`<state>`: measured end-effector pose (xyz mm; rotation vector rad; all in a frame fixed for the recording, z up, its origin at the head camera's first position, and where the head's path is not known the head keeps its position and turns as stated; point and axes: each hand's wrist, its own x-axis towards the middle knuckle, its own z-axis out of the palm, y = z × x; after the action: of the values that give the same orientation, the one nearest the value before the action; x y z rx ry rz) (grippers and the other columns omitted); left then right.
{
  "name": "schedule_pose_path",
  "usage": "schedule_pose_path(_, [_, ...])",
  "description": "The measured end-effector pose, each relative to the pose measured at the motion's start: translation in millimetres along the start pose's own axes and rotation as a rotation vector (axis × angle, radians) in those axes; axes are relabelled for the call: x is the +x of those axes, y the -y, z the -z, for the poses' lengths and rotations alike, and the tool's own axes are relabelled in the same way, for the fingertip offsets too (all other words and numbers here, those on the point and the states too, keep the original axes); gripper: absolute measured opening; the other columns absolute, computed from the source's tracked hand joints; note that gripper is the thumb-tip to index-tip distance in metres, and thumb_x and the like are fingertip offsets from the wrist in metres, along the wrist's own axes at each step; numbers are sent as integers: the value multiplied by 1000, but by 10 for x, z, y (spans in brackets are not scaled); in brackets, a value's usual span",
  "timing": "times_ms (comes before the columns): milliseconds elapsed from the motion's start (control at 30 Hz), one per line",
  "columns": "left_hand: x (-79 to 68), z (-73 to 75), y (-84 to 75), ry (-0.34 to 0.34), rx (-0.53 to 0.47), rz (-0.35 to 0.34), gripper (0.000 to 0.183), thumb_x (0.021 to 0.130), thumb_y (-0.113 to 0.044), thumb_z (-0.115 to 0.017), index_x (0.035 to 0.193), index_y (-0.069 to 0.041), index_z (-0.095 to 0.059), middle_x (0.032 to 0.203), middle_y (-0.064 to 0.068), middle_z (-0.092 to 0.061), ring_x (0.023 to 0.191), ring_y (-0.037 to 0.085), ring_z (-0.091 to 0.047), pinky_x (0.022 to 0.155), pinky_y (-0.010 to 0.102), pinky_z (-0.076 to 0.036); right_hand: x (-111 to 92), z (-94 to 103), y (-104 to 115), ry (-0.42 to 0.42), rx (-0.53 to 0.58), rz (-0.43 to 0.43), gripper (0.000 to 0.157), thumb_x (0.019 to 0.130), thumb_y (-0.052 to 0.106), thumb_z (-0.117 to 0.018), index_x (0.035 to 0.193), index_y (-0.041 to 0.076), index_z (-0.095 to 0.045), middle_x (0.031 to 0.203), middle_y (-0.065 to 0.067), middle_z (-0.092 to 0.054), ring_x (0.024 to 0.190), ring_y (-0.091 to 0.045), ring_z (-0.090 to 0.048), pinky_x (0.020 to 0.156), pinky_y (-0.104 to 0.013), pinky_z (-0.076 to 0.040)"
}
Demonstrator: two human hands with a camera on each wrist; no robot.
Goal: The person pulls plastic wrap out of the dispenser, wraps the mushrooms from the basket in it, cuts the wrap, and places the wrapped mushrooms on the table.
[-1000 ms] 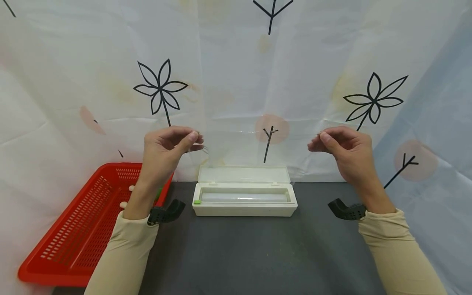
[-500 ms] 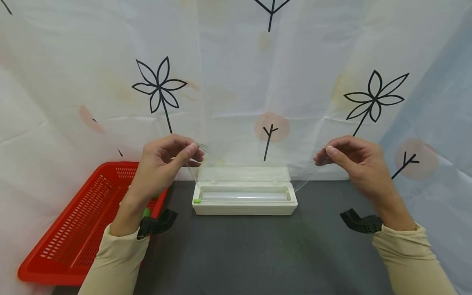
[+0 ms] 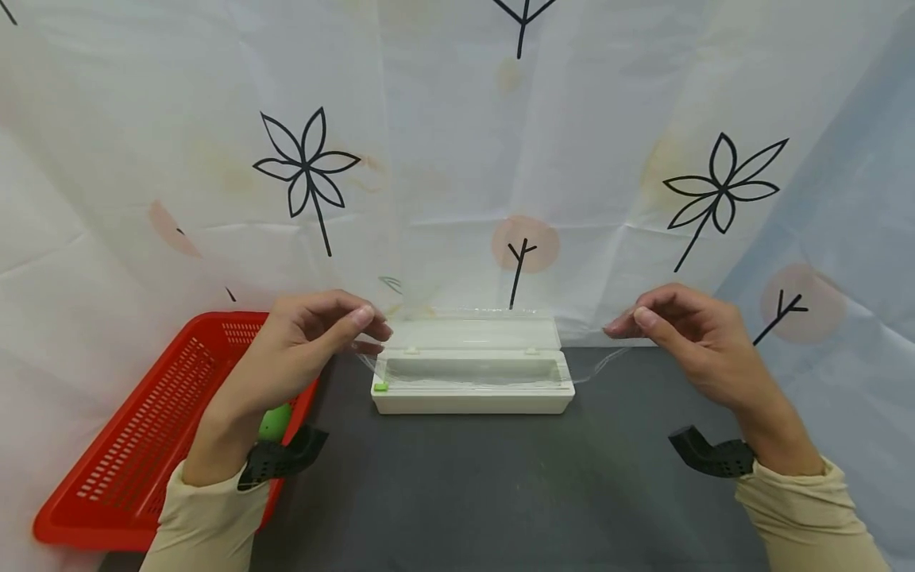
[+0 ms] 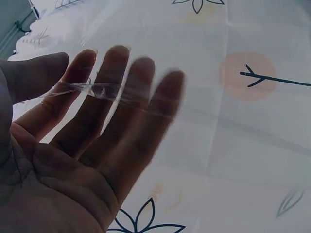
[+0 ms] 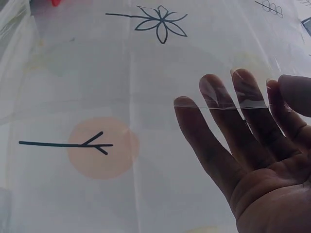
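Observation:
A thin clear sheet of cling film (image 4: pixel 104 91) stretches between my two hands. My left hand (image 3: pixel 303 345) pinches one corner between thumb and index finger; the remaining fingers spread behind the film. At the other side my right hand (image 3: pixel 696 349) pinches the opposite corner the same way, and the film (image 5: pixel 216 99) lies across its fingertips. Between and beyond the hands stands a white cling film box (image 3: pixel 472 403), its lid (image 3: pixel 475 334) raised at the back and a small green slider (image 3: pixel 381 388) at its left end. The film's lower edge overlaps the box in the head view.
A red perforated basket (image 3: pixel 107 477) stands on the left, partly behind my left forearm, with a green item (image 3: pixel 275 423) inside. The dark grey tabletop (image 3: pixel 486 492) ends at a white curtain (image 3: pixel 443 143) printed with flowers, which hangs behind and along the sides.
Both hands have come down, the right one also shifting slightly right. The film has sunk with them, its slack edge now across the box. More of the green item shows in the basket.

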<state>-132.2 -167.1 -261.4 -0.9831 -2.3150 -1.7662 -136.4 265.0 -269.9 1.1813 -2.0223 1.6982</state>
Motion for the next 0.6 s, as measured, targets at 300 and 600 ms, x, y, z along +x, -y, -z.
schedule_pose_path(300, [-11, -21, -26, 42, -28, 31, 22, 107, -6, -50, 107, 2, -70, 100, 17, -71, 89, 30, -73, 79, 40, -59, -30, -37, -51, 60, 11, 18, 14, 98, -23, -42, 104, -19, -54, 95, -22, -66, 80, -25, -72, 67, -32, -59])
schedule_pose_path(600, [-88, -41, 149, 101, -146, 141, 25, 109, -11, -46, 115, 1, -67, 100, 21, -72, 87, 36, -72, 72, 49, -60, -160, -108, -101, 96, -77, -95, 18, 102, -17, -38, 103, -9, -54, 87, -17, -67, 76, -23, -71, 68, -30, -58])
